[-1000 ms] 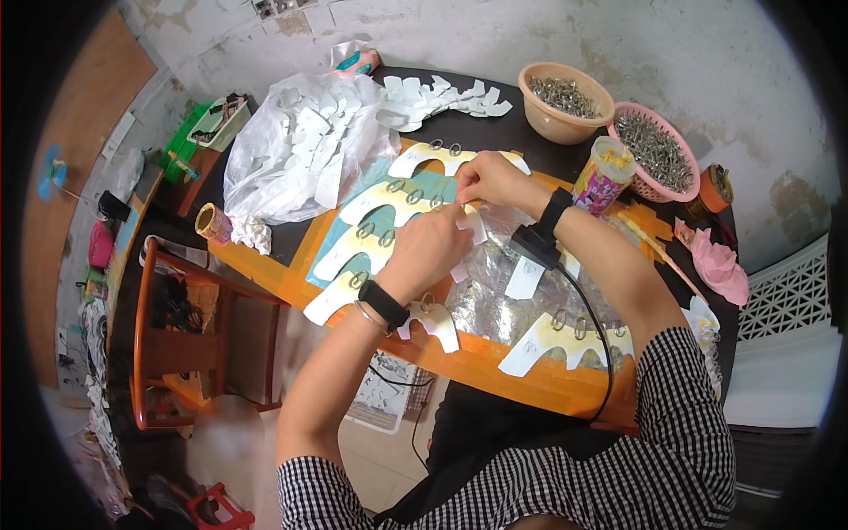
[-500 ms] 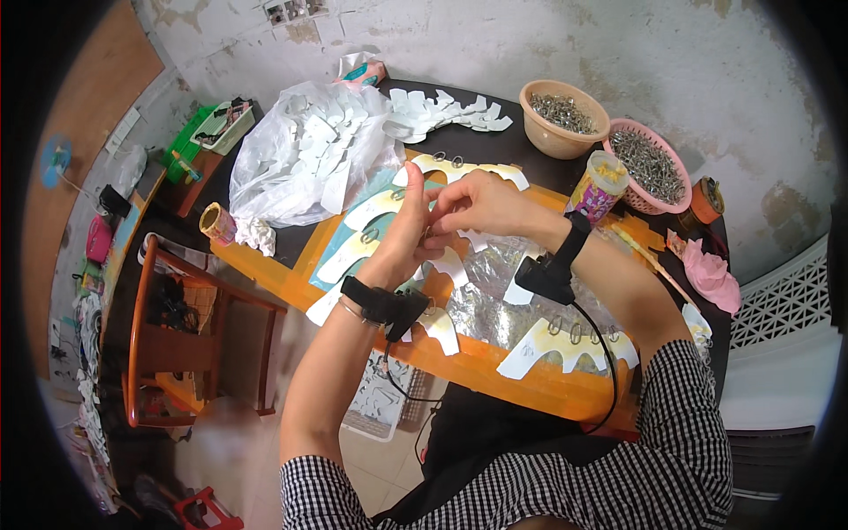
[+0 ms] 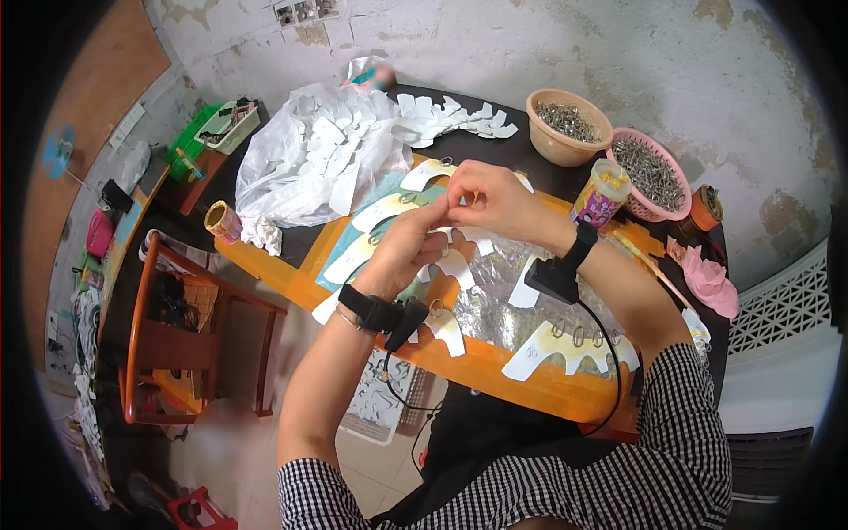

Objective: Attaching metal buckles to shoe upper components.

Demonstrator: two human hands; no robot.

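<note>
My left hand (image 3: 408, 249) and my right hand (image 3: 488, 200) meet above the orange board (image 3: 495, 371), fingertips pinched together on something small that I cannot make out. Under them lie several white arch-shaped card pieces (image 3: 455, 329) with metal rings, some on a teal sheet (image 3: 340, 256) and some on crinkled silver foil (image 3: 495, 305). Another card piece with three rings (image 3: 570, 343) lies near the board's front edge. Both wrists wear black bands, each with a small black device and a cable.
A clear plastic bag of white card cutouts (image 3: 318, 155) sits at the back left, more cutouts (image 3: 450, 119) behind. A tan bowl (image 3: 565, 125) and a pink basket (image 3: 652, 172) hold metal rings. A printed cup (image 3: 599, 194), a tape roll (image 3: 221, 221), pink cloth (image 3: 707, 281) and an orange chair (image 3: 177, 336) stand around.
Both hands have lifted off the card pieces and come together higher above the board. The head view has shifted slightly.
</note>
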